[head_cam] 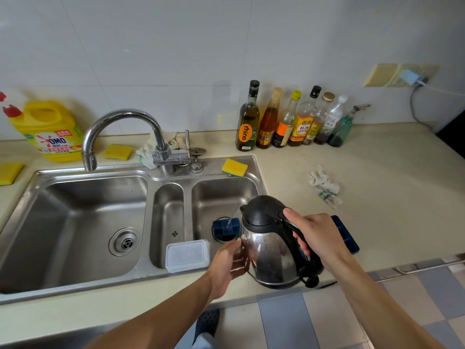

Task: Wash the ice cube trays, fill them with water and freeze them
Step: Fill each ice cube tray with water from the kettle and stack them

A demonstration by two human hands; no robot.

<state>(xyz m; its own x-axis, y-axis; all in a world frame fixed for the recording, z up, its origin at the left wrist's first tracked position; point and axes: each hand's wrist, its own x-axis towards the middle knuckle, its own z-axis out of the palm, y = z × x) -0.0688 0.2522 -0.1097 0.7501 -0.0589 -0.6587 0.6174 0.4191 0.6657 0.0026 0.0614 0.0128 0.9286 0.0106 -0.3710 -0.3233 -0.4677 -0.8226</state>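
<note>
Over the counter [151, 294] edge, the right hand [319, 235] grips the tilted kettle [269, 260] by its handle, the left hand [226, 263] lays relaxed fingers on its side, water falling onto the blue tray [224, 230] in the right basin [219, 195].

The sink [75, 280] fills the left and centre of the frame, set in the desk [377, 185], with the faucet [120, 117] behind it. One ice cube tray [225, 229] lies in the right basin; a second tray [348, 238] lies on the desk to its right. The kettle [269, 253] hangs between them. A lidded container [187, 255] sits at the middle basin's front edge. Bottles [289, 122] line the wall, upper right of centre.
</note>
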